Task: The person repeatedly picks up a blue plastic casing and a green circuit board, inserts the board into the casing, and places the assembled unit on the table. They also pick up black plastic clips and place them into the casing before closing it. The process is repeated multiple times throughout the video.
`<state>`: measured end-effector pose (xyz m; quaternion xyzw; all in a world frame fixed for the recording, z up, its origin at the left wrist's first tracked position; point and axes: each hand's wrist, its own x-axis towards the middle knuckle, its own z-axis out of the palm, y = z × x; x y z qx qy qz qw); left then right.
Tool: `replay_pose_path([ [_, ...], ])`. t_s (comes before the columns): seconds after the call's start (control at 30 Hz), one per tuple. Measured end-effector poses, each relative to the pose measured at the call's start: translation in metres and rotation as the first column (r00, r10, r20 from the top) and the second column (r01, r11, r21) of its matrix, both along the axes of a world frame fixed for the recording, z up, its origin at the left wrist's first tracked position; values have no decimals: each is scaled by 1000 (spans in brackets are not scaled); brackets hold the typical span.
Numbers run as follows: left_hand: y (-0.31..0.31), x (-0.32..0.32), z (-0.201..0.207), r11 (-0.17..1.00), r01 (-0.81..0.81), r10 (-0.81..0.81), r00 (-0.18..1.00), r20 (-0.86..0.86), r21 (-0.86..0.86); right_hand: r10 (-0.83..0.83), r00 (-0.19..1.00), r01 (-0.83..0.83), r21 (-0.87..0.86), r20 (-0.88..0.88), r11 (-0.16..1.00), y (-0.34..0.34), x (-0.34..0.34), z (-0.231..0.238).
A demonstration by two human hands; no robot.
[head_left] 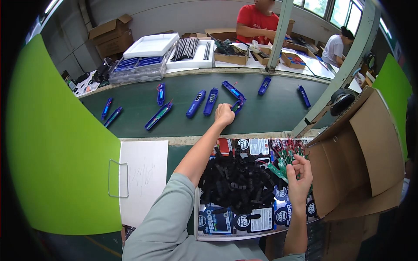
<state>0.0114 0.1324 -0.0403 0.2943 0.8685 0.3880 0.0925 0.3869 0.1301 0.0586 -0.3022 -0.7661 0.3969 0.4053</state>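
My left hand [225,115] reaches over the green work surface and grips the near end of a blue plastic housing [237,105]. Some green shows inside that housing, and it touches another open blue housing [233,89] with a red wire. Over a pile of green circuit boards [285,153] with red wires hovers my right hand [300,177], fingers curled and thumb apart. One long green board [277,172] lies beside its thumb; I see no firm hold on it. A heap of black plastic parts [235,180] sits left of this hand.
Several blue housings [210,102] are spread along the green surface [135,93]. An open cardboard box [374,152] stands right, beside a metal post [335,87]. A green panel [65,143] and white paper [146,174] are left. Two people [257,24] work beyond, near white trays [191,61].
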Motion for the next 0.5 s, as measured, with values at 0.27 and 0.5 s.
replay_pose_path([
  [0.27, -25, -21, 7, 995, 75, -101, 866, -491, -73, -29, 999, 32, -103, 32, 994, 20, 3, -12],
  [0.5, -57, -61, -1, 965, -137, -24, 801, -598, -223, -6, 1000, 6, -126, 1, 992, 27, -3, -14],
])
